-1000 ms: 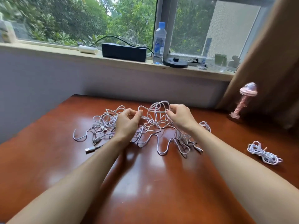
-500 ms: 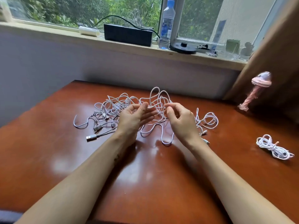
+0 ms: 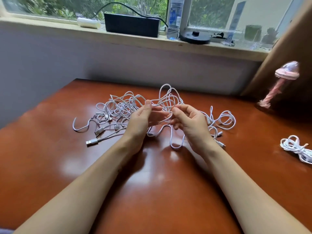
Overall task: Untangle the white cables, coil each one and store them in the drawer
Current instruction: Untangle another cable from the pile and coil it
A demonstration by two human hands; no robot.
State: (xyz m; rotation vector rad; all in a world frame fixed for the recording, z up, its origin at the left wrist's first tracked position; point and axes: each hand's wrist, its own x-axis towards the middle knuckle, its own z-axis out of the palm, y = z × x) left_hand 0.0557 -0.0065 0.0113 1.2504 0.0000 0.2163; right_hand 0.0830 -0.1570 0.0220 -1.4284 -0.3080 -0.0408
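With the left hand (image 3: 141, 119) and right hand (image 3: 189, 122) each pinching a strand of the white cables (image 3: 121, 107) heaped at 12 o'clock on the table (image 3: 50, 157), I fear a hard pull apart cinches the tangle tighter.

Left hand (image 3: 143, 119) and right hand (image 3: 190, 123), pinch-grip on white cable tangle (image 3: 118, 107) above glossy brown table (image 3: 152, 191).
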